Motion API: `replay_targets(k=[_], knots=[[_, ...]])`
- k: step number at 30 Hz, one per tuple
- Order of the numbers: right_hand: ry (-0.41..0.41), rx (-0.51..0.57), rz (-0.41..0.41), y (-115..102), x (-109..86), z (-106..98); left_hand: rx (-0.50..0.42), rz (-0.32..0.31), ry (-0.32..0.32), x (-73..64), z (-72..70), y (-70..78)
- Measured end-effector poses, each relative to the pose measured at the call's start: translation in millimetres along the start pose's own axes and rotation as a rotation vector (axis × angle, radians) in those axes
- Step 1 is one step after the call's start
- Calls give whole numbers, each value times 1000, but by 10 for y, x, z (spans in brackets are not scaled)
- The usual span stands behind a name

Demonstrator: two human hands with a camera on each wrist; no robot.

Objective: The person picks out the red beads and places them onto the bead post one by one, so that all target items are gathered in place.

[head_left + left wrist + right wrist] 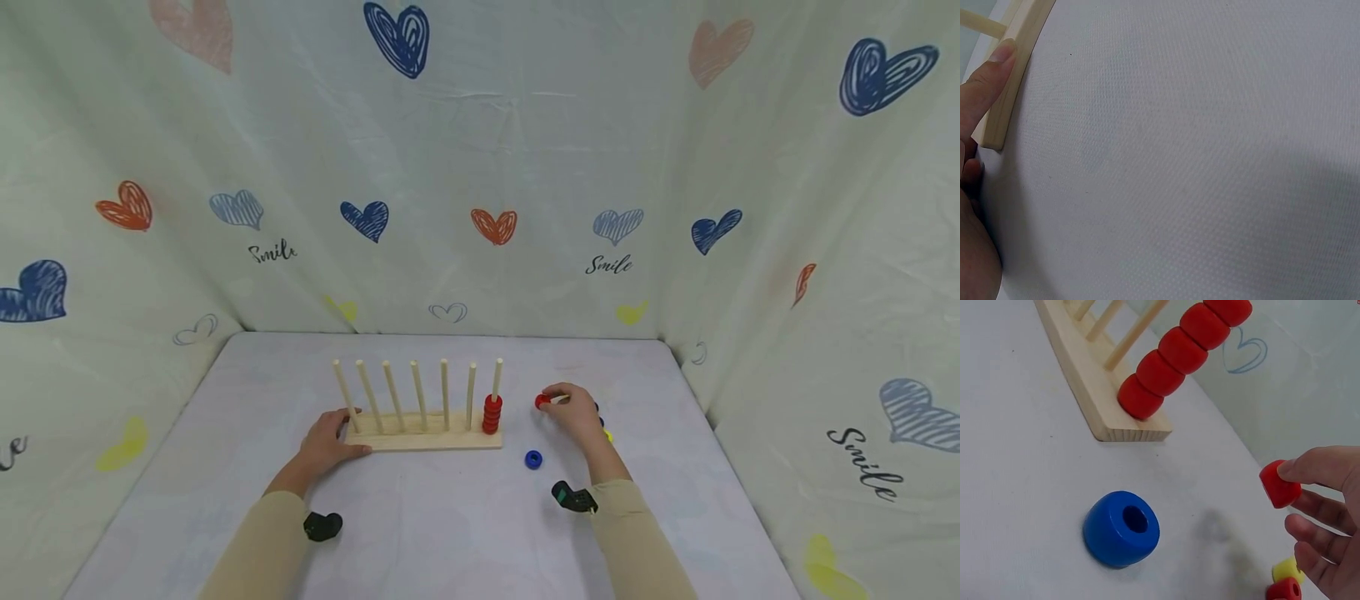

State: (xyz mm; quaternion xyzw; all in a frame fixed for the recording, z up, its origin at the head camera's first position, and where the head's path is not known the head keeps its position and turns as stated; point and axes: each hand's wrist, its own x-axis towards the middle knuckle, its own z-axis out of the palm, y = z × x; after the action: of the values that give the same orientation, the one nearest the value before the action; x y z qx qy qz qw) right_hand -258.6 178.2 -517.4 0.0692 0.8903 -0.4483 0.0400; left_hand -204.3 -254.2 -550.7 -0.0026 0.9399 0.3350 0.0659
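Note:
A wooden peg rack with a row of upright pegs stands on the table. Its rightmost peg carries a stack of several red beads; the other pegs are bare. My left hand grips the left end of the rack's base, the thumb along its front edge. To the right of the rack, my right hand pinches a red bead between thumb and fingers, held above the table. A blue bead lies on the table between the rack and my right forearm, its hole showing.
Beyond my right hand lie more beads, among them a yellow one and a red one, partly hidden by the hand in the head view. A pale curtain printed with hearts surrounds the table at the back and sides.

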Motion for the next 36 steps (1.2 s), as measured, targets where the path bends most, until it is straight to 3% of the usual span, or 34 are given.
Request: replay_targets(k=[13, 23, 36], knots=[[-44, 3, -68, -236, -113, -110, -4, 8, 6, -7, 7, -16], [-95, -3, -77, -379, -158, -186, -7, 11, 4, -9, 17, -38], [-107, 26, -120, -563, -228, -262, -14, 13, 3, -15, 11, -31]])
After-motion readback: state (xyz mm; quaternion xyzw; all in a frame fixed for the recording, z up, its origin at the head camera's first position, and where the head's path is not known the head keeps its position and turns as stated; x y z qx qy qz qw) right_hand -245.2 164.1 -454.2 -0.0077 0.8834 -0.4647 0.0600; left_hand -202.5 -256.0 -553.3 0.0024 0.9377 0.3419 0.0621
